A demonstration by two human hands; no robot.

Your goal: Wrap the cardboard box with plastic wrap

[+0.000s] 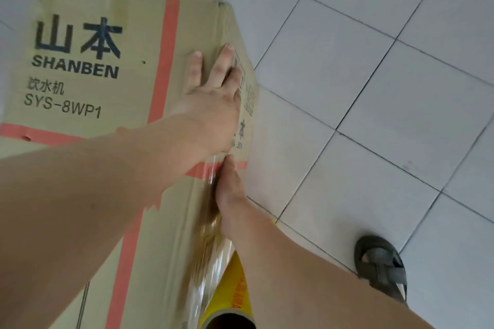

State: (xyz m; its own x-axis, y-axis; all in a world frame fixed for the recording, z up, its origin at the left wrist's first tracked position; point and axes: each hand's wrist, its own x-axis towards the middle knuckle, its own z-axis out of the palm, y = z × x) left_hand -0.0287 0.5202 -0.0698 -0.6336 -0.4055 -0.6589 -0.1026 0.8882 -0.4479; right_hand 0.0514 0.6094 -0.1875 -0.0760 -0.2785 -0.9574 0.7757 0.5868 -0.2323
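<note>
box: cardboard box (pixel 80 83) fills frame left, standing on tiled floor (pixel 374 88); stiff, prob. heavy, won't shift easily.
wrap: plastic wrap (pixel 211 235) thin, clingy, tears easy; roll (pixel 235 294) at 6 o'clock.
L hand: left hand (pixel 211 107) flat, fingers straight, pressing box edge.
R hand: right hand (pixel 230 192) on film at corner; grip unclear.
room: open floor 3 o'clock; sandalled foot (pixel 379 267) at 4.

The cardboard box (pixel 80 104) carries, on its broad face, large black characters "山本" over "SHANBEN", then smaller "饮水机" and "SYS-8WP1". Printing on its narrow side face and on the yellow roll (pixel 236 294) is unreadable.
</note>
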